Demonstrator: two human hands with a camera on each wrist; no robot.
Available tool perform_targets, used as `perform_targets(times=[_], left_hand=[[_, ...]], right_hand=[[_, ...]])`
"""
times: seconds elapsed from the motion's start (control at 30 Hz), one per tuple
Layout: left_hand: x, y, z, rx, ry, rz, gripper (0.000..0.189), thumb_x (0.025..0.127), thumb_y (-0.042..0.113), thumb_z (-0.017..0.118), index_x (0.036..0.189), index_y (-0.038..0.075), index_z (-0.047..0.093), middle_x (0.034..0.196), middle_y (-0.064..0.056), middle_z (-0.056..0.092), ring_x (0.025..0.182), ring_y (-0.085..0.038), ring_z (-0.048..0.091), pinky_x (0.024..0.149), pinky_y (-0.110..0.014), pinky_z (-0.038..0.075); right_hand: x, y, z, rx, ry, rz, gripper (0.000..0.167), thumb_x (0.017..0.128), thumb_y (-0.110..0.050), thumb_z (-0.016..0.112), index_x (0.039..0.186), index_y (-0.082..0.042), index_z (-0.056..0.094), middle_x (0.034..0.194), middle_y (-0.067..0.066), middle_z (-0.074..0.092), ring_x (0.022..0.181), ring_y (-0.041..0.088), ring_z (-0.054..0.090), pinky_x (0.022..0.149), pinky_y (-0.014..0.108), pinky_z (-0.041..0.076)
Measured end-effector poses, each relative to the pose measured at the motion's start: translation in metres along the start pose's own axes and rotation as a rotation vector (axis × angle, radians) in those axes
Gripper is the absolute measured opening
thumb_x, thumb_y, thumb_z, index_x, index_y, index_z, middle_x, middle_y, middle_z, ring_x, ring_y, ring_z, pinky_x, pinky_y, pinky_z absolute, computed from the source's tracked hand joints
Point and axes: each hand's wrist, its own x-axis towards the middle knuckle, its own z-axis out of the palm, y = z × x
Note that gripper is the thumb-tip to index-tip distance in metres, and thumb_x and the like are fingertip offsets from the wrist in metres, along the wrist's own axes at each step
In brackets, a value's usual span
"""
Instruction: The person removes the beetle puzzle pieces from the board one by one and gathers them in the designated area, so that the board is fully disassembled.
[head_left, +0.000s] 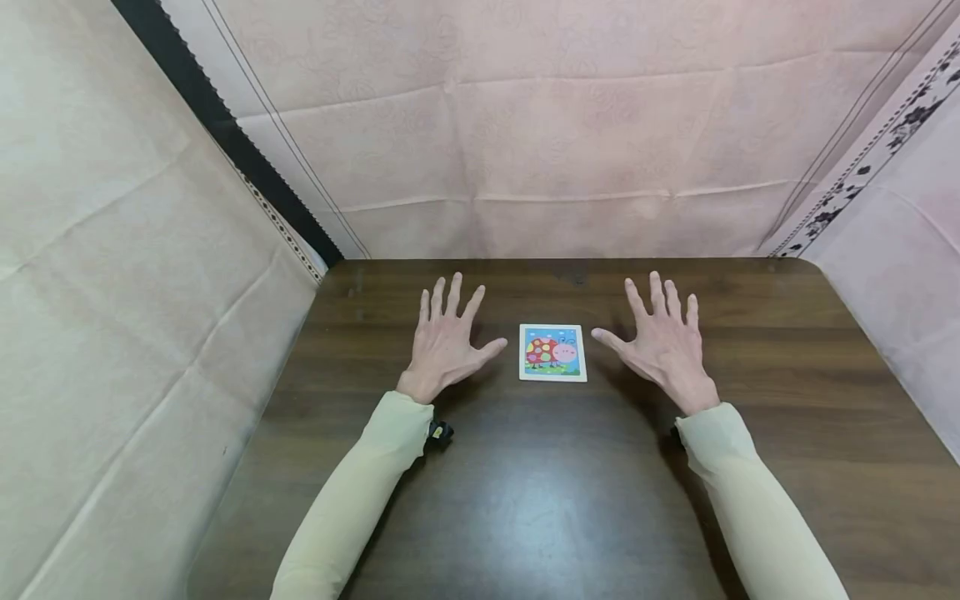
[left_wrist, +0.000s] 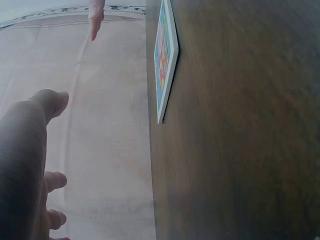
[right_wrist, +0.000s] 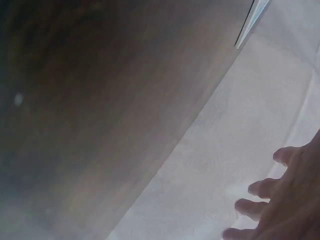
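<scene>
Picture tile (head_left: pixel 552 353) lies flat on the dark wooden table (head_left: pixel 540 475), between two hands and apart from both. Nearest us, pale sleeves (head_left: pixel 348 500) reach in from the near left and near right, a black wrist device (head_left: pixel 439 432) showing at the left cuff. Farther in, we see the left hand (head_left: pixel 445 343) left of the tile and the right hand (head_left: pixel 663 346) right of it, well apart, raised above the wood, fingers spread and straight, each thumb pointing inward near the tile's side. On its white-bordered blue face we make out a red, spotted ladybug with a pink head. Past the table's far edge hangs pale cloth (head_left: pixel 577 142), with a black band (head_left: pixel 219 125) at far left.
</scene>
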Motion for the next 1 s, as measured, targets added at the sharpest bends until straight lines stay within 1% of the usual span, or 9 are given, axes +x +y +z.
perform_targets(times=[0.1, 0.2, 0.37, 0.43, 0.5, 0.6, 0.73, 0.87, 1.0], left_hand=[[0.001, 0.000, 0.000, -0.015, -0.003, -0.006, 0.098, 0.084, 0.085, 0.038, 0.160, 0.024, 0.029, 0.166, -0.015, 0.014, 0.152, -0.040, 0.010, 0.120, -0.058, 0.008], [0.001, 0.000, 0.000, -0.050, -0.001, -0.013, 0.096, 0.084, 0.082, 0.043, 0.158, 0.022, 0.033, 0.165, -0.016, 0.019, 0.150, -0.039, 0.016, 0.120, -0.056, 0.011], [0.001, 0.002, -0.001, -0.175, -0.016, -0.024, 0.088, 0.086, 0.072, 0.055, 0.153, 0.018, 0.041, 0.157, -0.014, 0.033, 0.144, -0.037, 0.028, 0.114, -0.053, 0.031], [0.000, 0.003, -0.001, -0.225, -0.039, -0.033, 0.084, 0.086, 0.068, 0.059, 0.152, 0.017, 0.043, 0.155, -0.014, 0.036, 0.141, -0.036, 0.032, 0.107, -0.053, 0.040], [-0.001, 0.004, 0.000, -0.263, -0.075, -0.040, 0.081, 0.088, 0.064, 0.061, 0.151, 0.017, 0.044, 0.153, -0.013, 0.039, 0.139, -0.034, 0.035, 0.102, -0.053, 0.044], [-0.001, 0.004, 0.001, -0.296, -0.141, -0.048, 0.077, 0.089, 0.059, 0.065, 0.150, 0.017, 0.045, 0.151, -0.012, 0.041, 0.137, -0.033, 0.038, 0.101, -0.053, 0.046], [0.000, 0.007, 0.006, -0.349, -0.232, -0.035, 0.072, 0.089, 0.055, 0.068, 0.147, 0.015, 0.049, 0.150, -0.011, 0.043, 0.137, -0.031, 0.039, 0.107, -0.051, 0.041], [0.005, 0.017, 0.009, -0.443, -0.283, -0.023, 0.070, 0.088, 0.053, 0.072, 0.144, 0.015, 0.053, 0.149, -0.008, 0.045, 0.136, -0.027, 0.039, 0.107, -0.050, 0.041], [0.012, 0.029, 0.010, -0.484, -0.314, -0.009, 0.069, 0.086, 0.051, 0.075, 0.142, 0.017, 0.055, 0.148, -0.006, 0.045, 0.136, -0.024, 0.038, 0.107, -0.050, 0.042]], right_hand=[[-0.002, -0.002, -0.002, 0.039, -0.012, 0.006, 0.108, 0.083, -0.086, 0.045, 0.163, -0.018, 0.018, 0.165, 0.023, 0.011, 0.148, 0.048, 0.014, 0.114, 0.068, 0.001], [-0.004, -0.005, -0.003, 0.094, -0.019, 0.012, 0.107, 0.084, -0.083, 0.049, 0.161, -0.015, 0.022, 0.160, 0.026, 0.021, 0.144, 0.049, 0.021, 0.112, 0.071, 0.009], [-0.005, -0.011, -0.006, 0.180, -0.074, -0.005, 0.090, 0.090, -0.063, 0.063, 0.155, -0.008, 0.034, 0.149, 0.028, 0.038, 0.135, 0.049, 0.033, 0.104, 0.069, 0.025], [-0.005, -0.014, -0.006, 0.228, -0.107, -0.019, 0.079, 0.093, -0.051, 0.068, 0.152, -0.005, 0.040, 0.144, 0.027, 0.045, 0.130, 0.046, 0.040, 0.101, 0.066, 0.033], [-0.005, -0.018, -0.005, 0.292, -0.141, -0.021, 0.071, 0.094, -0.041, 0.070, 0.148, -0.003, 0.045, 0.138, 0.025, 0.051, 0.124, 0.043, 0.046, 0.098, 0.064, 0.039], [-0.003, -0.023, -0.003, 0.389, -0.194, -0.006, 0.060, 0.094, -0.032, 0.072, 0.142, -0.003, 0.051, 0.128, 0.021, 0.058, 0.114, 0.038, 0.054, 0.091, 0.058, 0.047], [0.002, -0.032, 0.001, 0.471, -0.259, 0.003, 0.047, 0.094, -0.024, 0.072, 0.133, -0.002, 0.059, 0.118, 0.018, 0.063, 0.104, 0.033, 0.059, 0.087, 0.050, 0.050], [0.010, -0.039, 0.006, 0.496, -0.303, -0.007, 0.039, 0.095, -0.020, 0.071, 0.128, -0.001, 0.063, 0.110, 0.016, 0.064, 0.097, 0.031, 0.058, 0.083, 0.045, 0.050], [0.018, -0.043, 0.010, 0.486, -0.325, -0.027, 0.035, 0.096, -0.017, 0.070, 0.126, 0.000, 0.064, 0.108, 0.016, 0.064, 0.094, 0.030, 0.057, 0.080, 0.042, 0.050]])
